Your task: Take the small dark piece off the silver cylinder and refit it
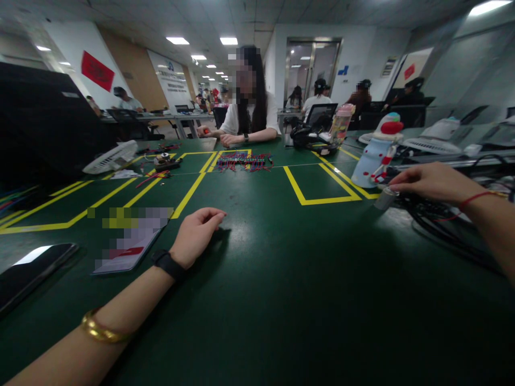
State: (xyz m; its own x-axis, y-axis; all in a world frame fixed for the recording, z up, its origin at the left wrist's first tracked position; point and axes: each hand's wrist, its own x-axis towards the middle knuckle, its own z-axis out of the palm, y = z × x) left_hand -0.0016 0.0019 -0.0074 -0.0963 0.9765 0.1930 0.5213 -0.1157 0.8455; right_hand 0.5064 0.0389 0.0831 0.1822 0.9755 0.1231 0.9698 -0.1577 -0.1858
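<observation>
My right hand pinches a small silver-grey metal cylinder between thumb and fingertips, just over the right side of the green table. Close beside it stands a light blue bottle with a red-and-white figure on it. Black cables lie under and behind that hand. My left hand rests near the middle of the table with its fingers curled together, and nothing shows in them. To its left are a flat pouch or card, partly blurred out, and a dark phone.
A bundle of small parts with red and blue wires lies ahead, within yellow tape lines. Across the table sits a person with hands on the tabletop. White fans, a pink-lidded bottle and a black bag stand around.
</observation>
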